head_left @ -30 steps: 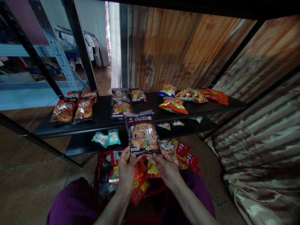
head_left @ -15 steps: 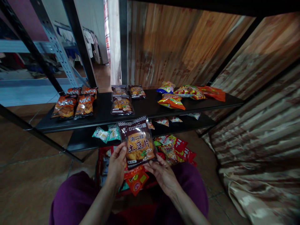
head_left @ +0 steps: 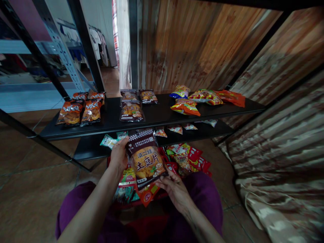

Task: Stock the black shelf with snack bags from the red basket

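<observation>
Head view: a brown potato-chip packet (head_left: 146, 160) is held in the air between both hands, above the person's purple-clad lap (head_left: 207, 197). The left hand (head_left: 118, 156) grips its upper left edge, thumb over the front. The right hand (head_left: 174, 189) pinches the lower right corner with its fingers underneath. Holding it at opposite corners seems to keep the soft bag flat and tilted, so the printed front faces up toward the camera. Right under the grip lies a heap of red and yellow packets (head_left: 188, 157), spreading out to the right of the right hand. Just beyond the left hand's fingertips, small teal packets (head_left: 108, 140) lie on a lower black shelf (head_left: 88, 150). Farther ahead of the grip is an upper black shelf (head_left: 157, 116), where the goods lie flat in groups by kind. Matching brown packets (head_left: 131, 111) are straight ahead, orange packets (head_left: 81, 111) ahead to the left, and bright mixed bags (head_left: 186, 107) ahead to the right. Behind the shelf is a wood-panel wall (head_left: 189, 50). A striped curtain (head_left: 278, 141) hangs well off to the right of the hands. A brown tiled floor (head_left: 37, 182) spreads to the left, with perforated metal rack uprights (head_left: 60, 54) rising beyond it.
</observation>
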`<action>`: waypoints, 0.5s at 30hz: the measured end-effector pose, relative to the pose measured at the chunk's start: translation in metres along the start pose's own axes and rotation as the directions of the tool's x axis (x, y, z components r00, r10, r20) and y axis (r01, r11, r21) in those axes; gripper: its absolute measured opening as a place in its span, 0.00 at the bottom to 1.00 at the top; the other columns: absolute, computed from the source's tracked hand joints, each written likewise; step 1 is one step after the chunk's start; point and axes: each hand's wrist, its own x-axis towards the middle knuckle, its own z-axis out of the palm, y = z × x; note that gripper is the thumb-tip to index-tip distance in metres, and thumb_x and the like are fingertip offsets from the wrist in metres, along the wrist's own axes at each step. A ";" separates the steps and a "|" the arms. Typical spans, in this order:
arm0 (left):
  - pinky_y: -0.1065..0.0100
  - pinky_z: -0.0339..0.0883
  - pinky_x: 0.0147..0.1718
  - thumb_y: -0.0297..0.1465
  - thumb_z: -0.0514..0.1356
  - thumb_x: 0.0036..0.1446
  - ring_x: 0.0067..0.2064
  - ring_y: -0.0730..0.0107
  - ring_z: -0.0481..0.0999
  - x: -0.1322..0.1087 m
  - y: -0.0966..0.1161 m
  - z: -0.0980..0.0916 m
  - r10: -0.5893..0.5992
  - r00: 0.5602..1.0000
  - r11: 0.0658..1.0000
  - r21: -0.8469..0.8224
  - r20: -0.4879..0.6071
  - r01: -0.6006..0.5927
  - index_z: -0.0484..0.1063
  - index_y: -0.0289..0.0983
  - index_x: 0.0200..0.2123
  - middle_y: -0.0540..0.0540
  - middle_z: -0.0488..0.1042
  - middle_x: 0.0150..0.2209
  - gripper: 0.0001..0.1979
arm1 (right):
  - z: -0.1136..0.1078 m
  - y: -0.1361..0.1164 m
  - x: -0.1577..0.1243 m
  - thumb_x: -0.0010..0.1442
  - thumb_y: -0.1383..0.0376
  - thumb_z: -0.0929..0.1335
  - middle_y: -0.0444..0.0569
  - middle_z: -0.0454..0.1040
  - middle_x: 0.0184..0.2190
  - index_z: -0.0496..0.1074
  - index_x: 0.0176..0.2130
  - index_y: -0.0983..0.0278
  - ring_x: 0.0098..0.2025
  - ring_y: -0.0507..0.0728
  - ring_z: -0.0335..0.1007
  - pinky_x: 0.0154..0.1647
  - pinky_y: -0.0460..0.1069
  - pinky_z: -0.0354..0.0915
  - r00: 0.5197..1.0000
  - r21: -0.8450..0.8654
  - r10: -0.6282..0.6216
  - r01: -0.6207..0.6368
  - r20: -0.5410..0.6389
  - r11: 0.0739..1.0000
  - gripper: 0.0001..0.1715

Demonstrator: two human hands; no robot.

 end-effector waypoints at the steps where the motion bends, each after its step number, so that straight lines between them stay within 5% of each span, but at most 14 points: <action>1: 0.66 0.71 0.34 0.28 0.67 0.44 0.28 0.70 0.76 0.001 -0.002 0.001 0.002 1.000 1.000 -0.020 -0.031 -0.003 0.71 0.34 0.27 0.50 0.75 0.24 0.08 | -0.001 0.000 0.000 0.39 0.65 0.78 0.44 0.77 0.24 0.77 0.35 0.62 0.26 0.55 0.74 0.35 0.54 0.71 1.000 0.005 -0.001 0.001 0.005 1.000 0.19; 5: 0.67 0.71 0.34 0.26 0.64 0.47 0.25 0.73 0.74 0.004 -0.007 0.004 -0.005 0.998 1.000 -0.030 -0.062 0.003 0.71 0.34 0.29 0.50 0.75 0.25 0.05 | -0.006 -0.003 -0.002 0.39 0.64 0.78 0.43 0.76 0.23 0.77 0.30 0.62 0.26 0.54 0.73 0.37 0.54 0.71 1.000 0.008 -0.019 0.019 0.013 1.000 0.15; 15: 0.65 0.70 0.36 0.30 0.66 0.44 0.32 0.66 0.77 -0.006 -0.002 0.016 -0.011 1.000 0.996 0.087 0.010 0.010 0.70 0.36 0.26 0.49 0.75 0.24 0.07 | -0.007 -0.005 -0.013 0.42 0.61 0.77 0.42 0.77 0.26 0.75 0.47 0.58 0.28 0.55 0.75 0.38 0.53 0.71 0.996 -0.066 -0.025 0.031 0.086 0.997 0.29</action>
